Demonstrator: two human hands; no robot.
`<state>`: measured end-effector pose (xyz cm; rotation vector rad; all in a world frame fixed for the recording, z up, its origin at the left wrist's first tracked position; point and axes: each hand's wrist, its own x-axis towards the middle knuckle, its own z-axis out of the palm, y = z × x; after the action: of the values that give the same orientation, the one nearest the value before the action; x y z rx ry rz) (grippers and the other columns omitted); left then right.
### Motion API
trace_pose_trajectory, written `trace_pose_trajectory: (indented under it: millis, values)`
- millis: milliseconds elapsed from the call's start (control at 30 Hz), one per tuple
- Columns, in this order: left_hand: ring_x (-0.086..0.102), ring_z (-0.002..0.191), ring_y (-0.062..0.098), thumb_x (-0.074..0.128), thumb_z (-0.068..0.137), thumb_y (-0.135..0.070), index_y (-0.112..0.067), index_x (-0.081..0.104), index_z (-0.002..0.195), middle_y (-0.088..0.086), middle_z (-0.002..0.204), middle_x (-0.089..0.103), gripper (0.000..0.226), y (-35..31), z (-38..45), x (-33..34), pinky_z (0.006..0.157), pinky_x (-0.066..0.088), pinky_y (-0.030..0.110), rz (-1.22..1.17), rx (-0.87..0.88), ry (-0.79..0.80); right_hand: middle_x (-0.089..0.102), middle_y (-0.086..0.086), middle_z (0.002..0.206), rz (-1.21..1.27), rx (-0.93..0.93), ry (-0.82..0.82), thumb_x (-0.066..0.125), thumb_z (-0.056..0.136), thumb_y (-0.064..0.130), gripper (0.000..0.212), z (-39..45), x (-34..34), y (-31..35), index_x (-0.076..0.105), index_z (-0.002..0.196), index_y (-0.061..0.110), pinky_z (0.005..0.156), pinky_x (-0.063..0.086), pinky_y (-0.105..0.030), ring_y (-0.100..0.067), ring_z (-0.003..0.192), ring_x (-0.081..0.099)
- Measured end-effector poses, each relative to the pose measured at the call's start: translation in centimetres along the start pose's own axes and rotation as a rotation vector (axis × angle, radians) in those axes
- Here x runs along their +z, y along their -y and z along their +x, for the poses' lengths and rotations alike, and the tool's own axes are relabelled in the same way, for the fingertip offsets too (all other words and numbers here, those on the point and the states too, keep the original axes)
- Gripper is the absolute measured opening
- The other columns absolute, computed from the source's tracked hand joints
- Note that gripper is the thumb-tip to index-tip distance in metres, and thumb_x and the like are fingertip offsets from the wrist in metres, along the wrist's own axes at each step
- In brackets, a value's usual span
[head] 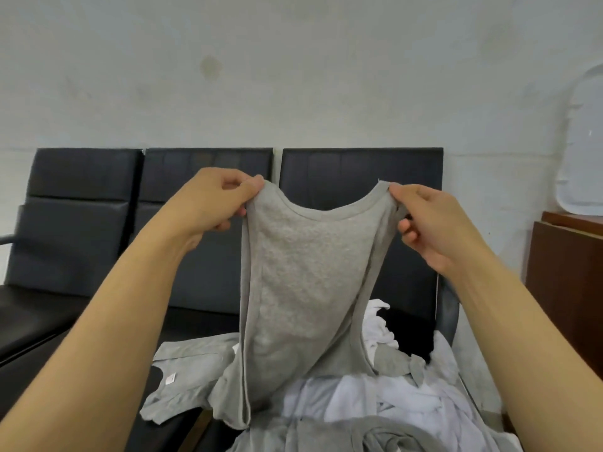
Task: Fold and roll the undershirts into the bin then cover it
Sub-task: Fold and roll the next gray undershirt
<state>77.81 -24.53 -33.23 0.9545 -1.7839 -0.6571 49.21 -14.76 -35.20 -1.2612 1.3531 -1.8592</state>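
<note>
An undershirt [303,288] hangs in the middle, held up by its two shoulder straps, the left hand [208,203] pinching the left strap and the right hand [434,223] the right, with its lower end reaching into a pile of undershirts [375,399] lying below and nearer. The pile rests on the seat of the right-hand chair [359,171] in a row of three chairs standing against the far wall [293,76]. A wooden cabinet [567,282] stands to the right of the chairs.

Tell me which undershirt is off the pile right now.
The grey undershirt, pinched at its straps by the left hand and right hand; the other grey and white ones lie heaped below.
</note>
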Motion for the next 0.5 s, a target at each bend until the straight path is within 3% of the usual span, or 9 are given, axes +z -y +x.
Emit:
trace_pose_trajectory:
  millis: [100,200,333,500]
  values:
    - [0.054,0.076,0.012,0.067,0.097,-0.047,-0.027,0.081,0.092,0.004,0.088,0.07,0.025,2.0,0.3,1.8,0.054,0.038,0.025,-0.003,-0.118,0.038,0.065,0.001,0.08,-0.167,0.024,-0.055,0.064,0.102,0.031,0.019,0.9,-0.5,-2.4,0.072,0.109,0.014,0.046,0.046,-0.016,-0.002,0.048,0.057]
    - [0.052,0.072,0.013,0.071,0.096,-0.041,-0.023,0.083,0.092,0.006,0.085,0.068,0.022,4.2,0.5,4.0,0.048,0.031,0.023,-0.072,-0.241,0.105,0.071,-0.004,0.087,-0.279,0.06,-0.076,0.067,0.1,0.028,0.017,1.5,-0.7,-4.5,0.073,0.104,0.013,0.048,0.05,-0.018,-0.005,0.05,0.065]
    - [0.055,0.053,0.001,0.069,0.099,-0.029,-0.012,0.08,0.098,0.0,0.073,0.064,0.021,4.7,0.8,6.7,0.046,0.03,0.019,-0.18,-0.239,0.183,0.076,-0.003,0.086,-0.374,0.01,-0.08,0.071,0.097,0.028,0.013,1.9,-0.3,-5.1,0.077,0.096,0.016,0.051,0.051,-0.019,-0.011,0.059,0.073]
    - [0.057,0.059,0.004,0.068,0.099,-0.026,-0.012,0.082,0.099,0.0,0.073,0.065,0.02,3.6,1.0,9.2,0.045,0.027,0.017,-0.329,-0.18,0.303,0.077,0.001,0.073,-0.477,-0.093,-0.045,0.069,0.097,0.027,0.013,2.0,1.3,-4.9,0.077,0.089,0.02,0.051,0.051,-0.018,-0.013,0.058,0.075]
